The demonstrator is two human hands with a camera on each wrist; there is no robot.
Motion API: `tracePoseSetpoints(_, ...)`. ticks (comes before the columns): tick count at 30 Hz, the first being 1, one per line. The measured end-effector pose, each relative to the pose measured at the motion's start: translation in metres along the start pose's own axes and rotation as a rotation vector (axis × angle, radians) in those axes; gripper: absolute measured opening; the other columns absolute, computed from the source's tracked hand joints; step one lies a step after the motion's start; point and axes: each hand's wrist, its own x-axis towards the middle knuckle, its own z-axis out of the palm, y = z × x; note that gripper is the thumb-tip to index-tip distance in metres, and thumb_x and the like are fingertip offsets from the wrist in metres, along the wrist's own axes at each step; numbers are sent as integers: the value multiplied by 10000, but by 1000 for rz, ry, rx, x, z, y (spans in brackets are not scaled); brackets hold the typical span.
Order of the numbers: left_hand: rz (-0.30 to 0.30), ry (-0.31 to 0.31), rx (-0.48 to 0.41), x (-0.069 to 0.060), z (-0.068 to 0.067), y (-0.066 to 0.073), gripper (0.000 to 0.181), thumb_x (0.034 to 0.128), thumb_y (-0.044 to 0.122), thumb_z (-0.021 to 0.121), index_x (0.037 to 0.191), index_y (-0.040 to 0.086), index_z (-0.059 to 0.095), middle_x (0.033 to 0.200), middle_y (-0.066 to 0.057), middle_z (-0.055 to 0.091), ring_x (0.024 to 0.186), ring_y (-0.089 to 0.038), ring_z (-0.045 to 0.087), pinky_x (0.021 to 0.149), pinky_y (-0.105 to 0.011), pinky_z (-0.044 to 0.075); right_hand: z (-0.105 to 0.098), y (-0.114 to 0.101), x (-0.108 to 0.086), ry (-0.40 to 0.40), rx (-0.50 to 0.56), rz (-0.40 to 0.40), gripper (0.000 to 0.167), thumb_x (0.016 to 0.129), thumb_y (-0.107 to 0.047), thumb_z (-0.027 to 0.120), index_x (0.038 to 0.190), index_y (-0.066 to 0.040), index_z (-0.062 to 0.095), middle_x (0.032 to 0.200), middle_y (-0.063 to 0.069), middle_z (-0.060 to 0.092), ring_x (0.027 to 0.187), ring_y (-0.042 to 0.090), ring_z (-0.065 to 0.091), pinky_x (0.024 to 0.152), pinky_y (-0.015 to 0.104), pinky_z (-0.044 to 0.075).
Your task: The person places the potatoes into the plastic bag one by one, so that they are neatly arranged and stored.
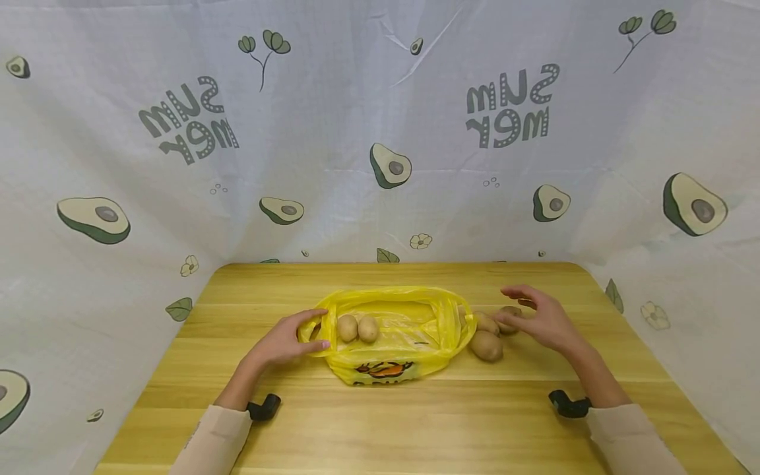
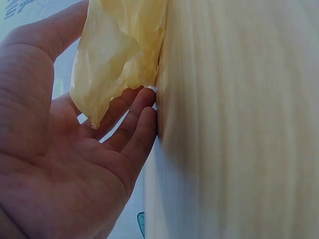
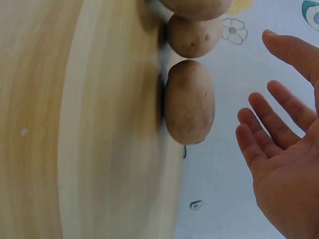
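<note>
A yellow plastic bag [image 1: 394,374] lies on the table with its mouth spread wide, two potatoes [image 1: 368,329] side by side in its left part. My left hand [image 1: 286,341] holds the bag's left edge, thumb and fingers around it; in the left wrist view the yellow film [image 2: 107,59] hangs between thumb and fingers of that hand [image 2: 75,164]. Right of the bag sit three potatoes [image 1: 486,346] close together. My right hand [image 1: 549,323] is over the rightmost one, fingers spread. The right wrist view shows that hand [image 3: 289,144] apart from the potatoes [image 3: 190,102], holding nothing.
The wooden table [image 1: 404,429] extends in front of the bag and to both sides. A pale curtain [image 1: 332,145] printed with avocados hangs behind the table and along its sides. Each wrist wears a black device [image 1: 264,407].
</note>
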Motion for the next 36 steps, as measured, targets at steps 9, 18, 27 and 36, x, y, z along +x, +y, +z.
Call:
tracePoseSetpoints(9, -4, 3, 14, 0, 1, -3, 780, 884, 555, 758, 1536, 213, 500, 1563, -132, 505, 1460, -396, 444, 1190, -616, 348, -2, 16, -1, -62, -20, 25, 663, 931, -263, 786, 1454, 34, 507, 1425, 306, 555, 1318, 528, 501, 1075, 666, 424)
tracePoseSetpoints(18, -14, 4, 1, -1, -1, -2, 774, 881, 536, 769, 1531, 208, 507, 1563, -137, 504, 1464, -397, 439, 1195, -615, 341, 4, 22, 0, -79, -49, 24, 612, 920, -275, 798, 1399, 28, 567, 1389, 288, 586, 1258, 527, 563, 1037, 641, 485)
tracePoseSetpoints(27, -9, 9, -5, -1, 0, -2, 771, 881, 541, 768, 1530, 216, 508, 1567, -130, 500, 1466, -396, 436, 1194, -620, 339, 6, 28, 2, -77, -58, 46, 547, 862, -303, 854, 1280, -28, 633, 1320, 261, 632, 1206, 497, 600, 978, 608, 528)
tracePoseSetpoints(36, -8, 1, -6, 0, 3, -6, 767, 888, 536, 764, 1537, 226, 498, 1580, -118, 486, 1479, -386, 421, 1203, -615, 332, 9, 33, 3, -74, -82, 54, 532, 836, -299, 876, 1239, -49, 635, 1279, 240, 647, 1139, 447, 627, 884, 518, 556)
